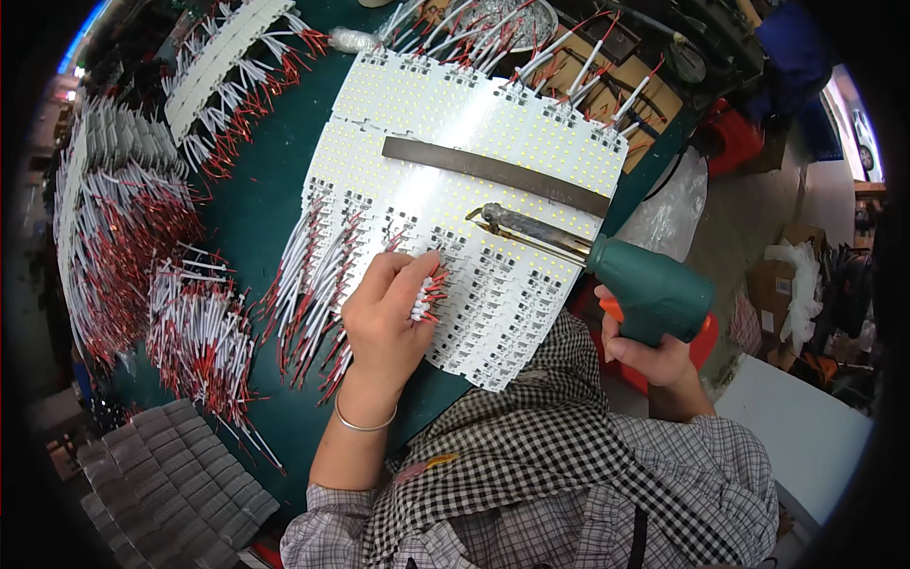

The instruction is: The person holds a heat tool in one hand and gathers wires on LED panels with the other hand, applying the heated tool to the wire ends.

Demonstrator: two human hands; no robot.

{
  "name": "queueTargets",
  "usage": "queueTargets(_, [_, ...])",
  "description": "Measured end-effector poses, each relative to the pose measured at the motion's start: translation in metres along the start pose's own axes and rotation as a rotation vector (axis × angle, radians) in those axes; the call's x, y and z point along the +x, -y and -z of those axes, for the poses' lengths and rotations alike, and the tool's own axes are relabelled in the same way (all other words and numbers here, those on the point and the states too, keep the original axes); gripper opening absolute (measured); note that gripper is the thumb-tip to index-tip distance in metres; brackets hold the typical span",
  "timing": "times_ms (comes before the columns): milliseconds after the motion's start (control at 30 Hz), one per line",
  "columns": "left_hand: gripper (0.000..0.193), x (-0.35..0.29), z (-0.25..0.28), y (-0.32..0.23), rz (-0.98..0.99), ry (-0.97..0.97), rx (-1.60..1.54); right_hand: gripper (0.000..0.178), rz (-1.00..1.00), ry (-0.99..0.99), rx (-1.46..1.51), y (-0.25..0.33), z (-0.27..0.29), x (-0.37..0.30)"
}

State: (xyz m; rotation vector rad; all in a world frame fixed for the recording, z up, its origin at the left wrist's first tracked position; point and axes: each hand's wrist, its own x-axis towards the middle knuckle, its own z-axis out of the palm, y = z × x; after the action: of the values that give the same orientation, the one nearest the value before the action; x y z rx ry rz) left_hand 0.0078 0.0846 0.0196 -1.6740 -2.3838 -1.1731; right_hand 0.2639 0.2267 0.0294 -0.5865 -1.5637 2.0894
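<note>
My right hand (652, 357) is closed round the handle of a green soldering gun (656, 284) with an orange trigger. Its metal tip reaches left over a white sheet of LED circuit boards (355, 156), close to a row of small black components. In my left hand (384, 308), the fingers are pinched round a small bunch of white and red wires (424, 303), whose ends poke out near the thumb. A dark flat bar (493, 174) lies across the boards above the tip. Soldered wires (313, 275) hang from the boards' left part; more stick out along the far edge.
Bundles of wired boards (123, 218) crowd the left of the green table (256, 204), beside a heap of loose wires (204, 327). Stacked grey ribbed blocks (175, 484) stand at the lower left. A wire-filled bowl (517, 24) and a wooden board (654, 104) are at the back.
</note>
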Motion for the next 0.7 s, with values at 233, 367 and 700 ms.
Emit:
queueTargets(233, [0.052,-0.001,-0.006,0.008,-0.107,-0.025,0.086,0.055,0.009,0.184,-0.131,-0.025,0.017,0.001])
queueTargets(367, [0.053,-0.004,-0.008,0.010,-0.106,-0.033,0.103,0.053,0.071,0.224,-0.182,-0.027,0.014,0.007])
queueTargets(700, [0.053,-0.004,-0.009,0.009,-0.038,-0.005,0.065,0.047,0.083,0.245,-0.271,-0.026,0.010,0.010])
